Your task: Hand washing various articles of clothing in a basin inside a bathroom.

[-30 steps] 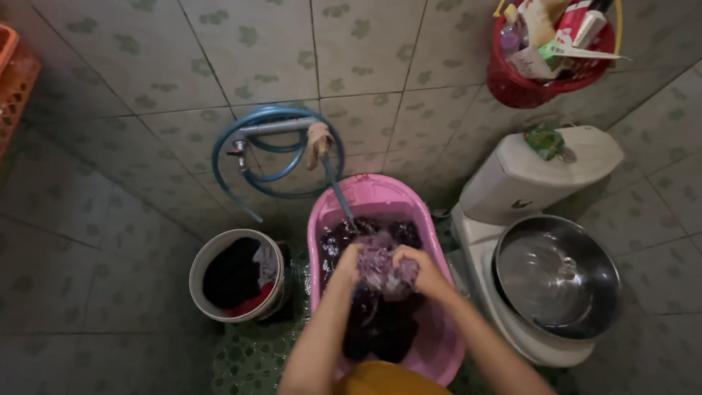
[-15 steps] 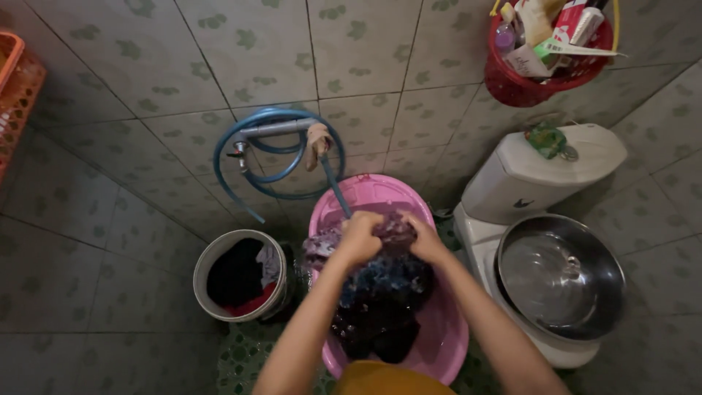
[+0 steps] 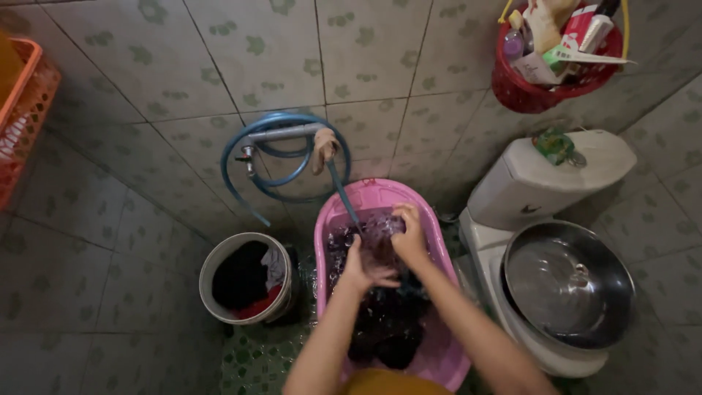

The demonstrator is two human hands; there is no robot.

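Both forearms are bare from the bottom edge of the frame up to the wrists, with no sleeve, watch or bracelet showing on either. The left hand (image 3: 363,268) and the right hand (image 3: 409,234) wear no gloves, and no ring can be made out, though the dim light blurs the fingers. At the bottom edge, between the arms, lies a patch of mustard-yellow cloth (image 3: 384,382), probably the person's own garment.

Wet dark cloth (image 3: 380,307) sat soaked in the smooth, glossy pink plastic tub (image 3: 431,219). The steel basin (image 3: 569,285) gleamed, polished metal. Wall tiles (image 3: 256,51) were glazed, the toilet tank (image 3: 541,175) shiny ceramic.
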